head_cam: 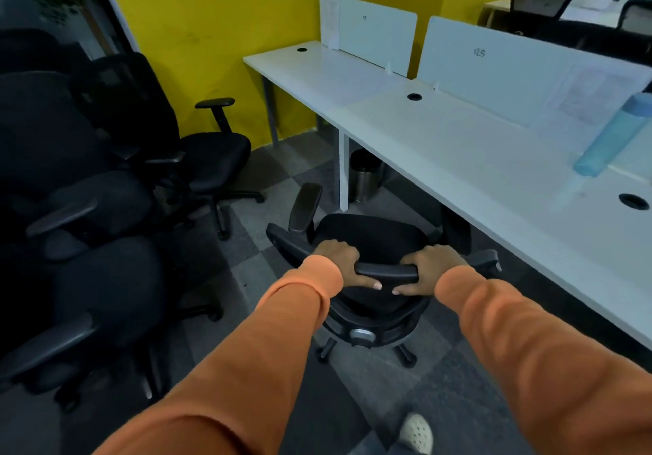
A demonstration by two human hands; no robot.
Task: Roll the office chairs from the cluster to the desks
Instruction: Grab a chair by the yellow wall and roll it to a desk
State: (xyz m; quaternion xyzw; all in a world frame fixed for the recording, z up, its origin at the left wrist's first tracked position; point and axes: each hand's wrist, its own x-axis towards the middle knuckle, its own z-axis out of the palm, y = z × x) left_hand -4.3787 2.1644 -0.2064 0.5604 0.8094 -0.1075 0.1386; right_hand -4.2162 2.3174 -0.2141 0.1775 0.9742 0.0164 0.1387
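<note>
Two hands hold the chair [370, 242]: my left hand [337, 260] and right hand [434, 267] curl fingers [335, 248] round its backrest [386, 272]; the counter [458, 144] lies just beyond the chair, ahead and right.

Chair [370, 239] stands just before the desk's [441, 144] front edge, with the chair cluster [106, 204] well apart to its left, bin [365, 179] under the desk beside a leg, and bottle [610, 136] on the desk's right part, before the screens [511, 69] along the back edge.
</note>
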